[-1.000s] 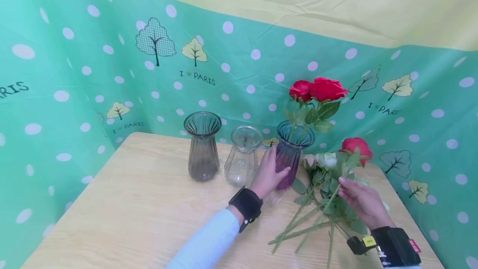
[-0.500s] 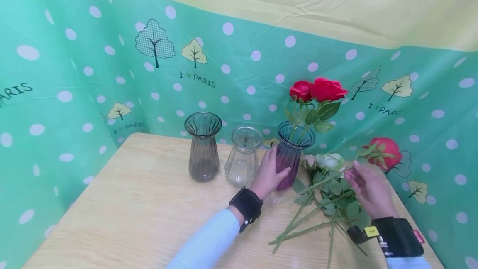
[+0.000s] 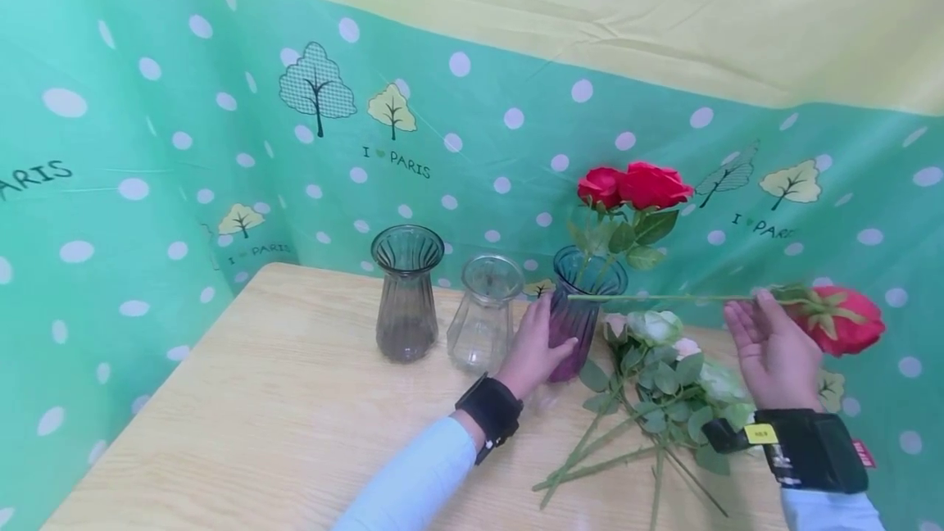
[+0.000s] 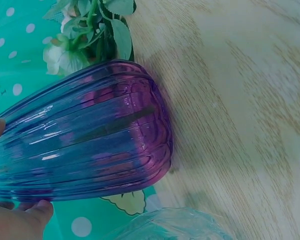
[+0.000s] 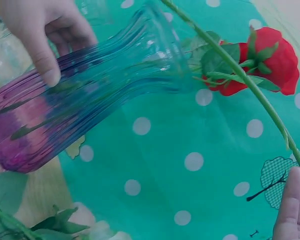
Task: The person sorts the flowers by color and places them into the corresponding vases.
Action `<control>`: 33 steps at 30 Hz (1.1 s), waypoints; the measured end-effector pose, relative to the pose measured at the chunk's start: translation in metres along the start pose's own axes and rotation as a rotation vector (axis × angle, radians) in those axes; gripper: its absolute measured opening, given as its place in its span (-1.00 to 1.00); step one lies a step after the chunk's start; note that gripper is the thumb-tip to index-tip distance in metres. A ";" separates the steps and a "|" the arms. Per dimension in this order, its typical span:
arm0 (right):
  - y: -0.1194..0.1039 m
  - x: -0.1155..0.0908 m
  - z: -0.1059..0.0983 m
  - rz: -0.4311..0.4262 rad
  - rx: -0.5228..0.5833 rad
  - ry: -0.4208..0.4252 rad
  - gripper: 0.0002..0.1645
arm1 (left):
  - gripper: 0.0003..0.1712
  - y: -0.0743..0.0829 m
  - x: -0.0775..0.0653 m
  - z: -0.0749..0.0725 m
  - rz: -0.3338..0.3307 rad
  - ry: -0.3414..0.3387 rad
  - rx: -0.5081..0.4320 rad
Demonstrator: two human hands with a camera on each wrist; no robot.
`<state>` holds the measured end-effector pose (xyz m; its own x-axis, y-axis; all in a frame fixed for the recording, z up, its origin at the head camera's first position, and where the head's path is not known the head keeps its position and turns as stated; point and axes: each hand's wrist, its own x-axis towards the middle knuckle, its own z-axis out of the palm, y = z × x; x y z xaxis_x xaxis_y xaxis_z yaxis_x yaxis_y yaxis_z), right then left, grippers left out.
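My left hand [image 3: 533,351] grips the side of a ribbed glass vase [image 3: 581,324], blue at the top and purple at the base. The thumb and fingers lie on opposite sides of it in the left wrist view. Two red roses [image 3: 640,185] stand in this vase, their stems showing through the glass. To the right, my right hand [image 3: 787,355] pinches a third red rose [image 3: 848,322] near its bloom. Its long stem [image 5: 230,62] lies level in the head view, its cut end overlapping the vase just below the rim.
A clear glass vase [image 3: 483,326] and a grey glass vase [image 3: 407,301] stand left of the gripped one. Several pale roses [image 3: 656,326] with leafy stems lie in a pile on the wooden table [image 3: 295,408]. A green dotted curtain [image 3: 457,142] hangs close behind.
My right hand has drawn the red rose out of the pile, moving right and up. Its stem has swung from slanting to level. My left hand stays on the vase.
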<state>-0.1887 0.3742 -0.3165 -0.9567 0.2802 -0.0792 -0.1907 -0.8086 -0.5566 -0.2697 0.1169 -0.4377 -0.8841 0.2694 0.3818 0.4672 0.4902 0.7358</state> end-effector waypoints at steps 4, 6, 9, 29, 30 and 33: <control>-0.001 -0.001 0.000 -0.051 0.038 0.093 -0.80 | -0.07 0.000 0.000 0.002 -0.007 -0.002 0.015; 0.000 -0.002 0.001 -0.087 0.025 0.138 -0.73 | -0.07 0.001 -0.001 0.003 -0.009 -0.001 0.022; 0.001 -0.004 0.004 -0.152 -0.035 0.170 -0.68 | -0.06 0.001 -0.002 0.004 -0.015 -0.005 0.024; 0.041 0.001 0.057 -0.566 -0.373 0.123 -0.69 | -0.07 0.000 -0.004 0.006 0.005 0.026 0.025; 0.044 0.001 0.058 -0.580 -0.404 0.107 -0.71 | -0.07 0.000 -0.004 0.005 0.002 0.022 0.023; 0.053 0.002 0.063 -0.593 -0.490 0.068 -0.77 | -0.08 0.000 -0.004 0.004 0.002 0.019 0.021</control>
<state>-0.2149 0.2997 -0.2938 -0.7060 0.6392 0.3048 -0.5330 -0.1963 -0.8230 -0.2662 0.1196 -0.4417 -0.8831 0.2549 0.3939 0.4689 0.5068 0.7234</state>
